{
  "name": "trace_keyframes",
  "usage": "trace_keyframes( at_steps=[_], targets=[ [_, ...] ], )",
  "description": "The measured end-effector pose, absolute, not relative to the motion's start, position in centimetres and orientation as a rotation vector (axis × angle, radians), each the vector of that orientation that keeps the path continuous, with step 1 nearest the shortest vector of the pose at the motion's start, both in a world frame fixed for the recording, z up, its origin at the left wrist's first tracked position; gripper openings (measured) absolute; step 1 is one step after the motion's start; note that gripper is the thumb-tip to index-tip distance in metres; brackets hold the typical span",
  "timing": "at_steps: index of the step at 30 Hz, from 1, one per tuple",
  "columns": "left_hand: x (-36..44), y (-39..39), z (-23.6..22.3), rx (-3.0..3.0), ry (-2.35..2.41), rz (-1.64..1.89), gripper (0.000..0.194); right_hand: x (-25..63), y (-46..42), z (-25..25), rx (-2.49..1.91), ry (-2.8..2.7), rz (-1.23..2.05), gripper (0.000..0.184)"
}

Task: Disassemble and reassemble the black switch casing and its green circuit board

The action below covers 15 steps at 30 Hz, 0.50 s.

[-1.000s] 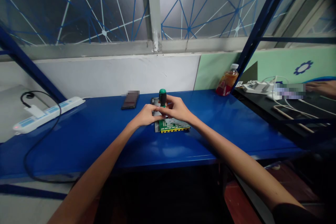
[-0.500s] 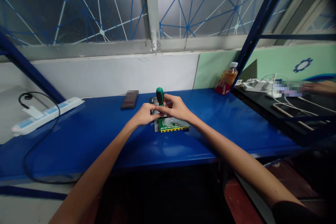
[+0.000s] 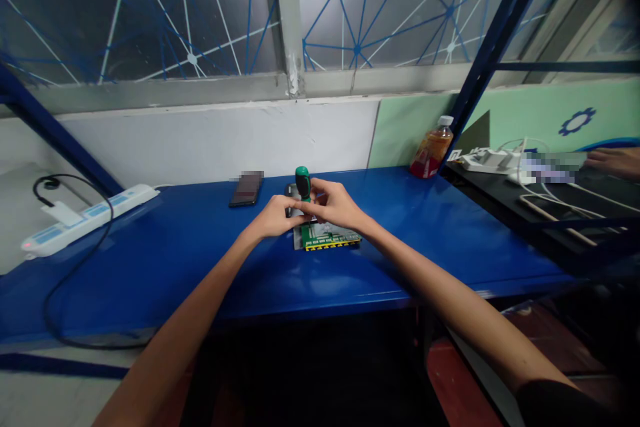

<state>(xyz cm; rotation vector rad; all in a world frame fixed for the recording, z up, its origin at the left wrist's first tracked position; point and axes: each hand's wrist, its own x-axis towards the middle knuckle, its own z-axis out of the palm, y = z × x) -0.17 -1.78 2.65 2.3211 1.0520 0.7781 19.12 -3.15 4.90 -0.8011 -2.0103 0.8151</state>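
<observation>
A screwdriver (image 3: 303, 183) with a green and black handle stands nearly upright over a green circuit board (image 3: 333, 239) with a yellow and black front edge. My right hand (image 3: 337, 205) is closed around the lower part of the screwdriver, fingers bent behind it and thumb in front. From the left, my left hand (image 3: 275, 216) reaches in with thumb and forefinger pinched close to the screwdriver's lower end, touching the right fingertips. What the left fingertips grip is hidden, as is the screwdriver's tip. Part of a dark object shows just behind the handle.
A dark phone (image 3: 247, 189) lies on the blue table (image 3: 200, 253) behind my left hand. At the left is a white power strip (image 3: 90, 217) with a black cable. A drink bottle (image 3: 433, 149) stands at the back right. Another person's hand (image 3: 613, 161) is at the far right.
The screwdriver handle has tilted very slightly left. My hands stay almost in place over the board. The other person's hand at the far right has shifted slightly right.
</observation>
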Motion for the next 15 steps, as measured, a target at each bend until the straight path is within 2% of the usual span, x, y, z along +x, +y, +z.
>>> trace_keyframes(
  at_steps=[15],
  targets=[
    [-0.21, -2.10, 3.12, 2.352, 0.992, 0.793, 0.024, 19.12, -3.24, 4.89, -0.777, -2.004, 0.861, 0.027]
  ],
)
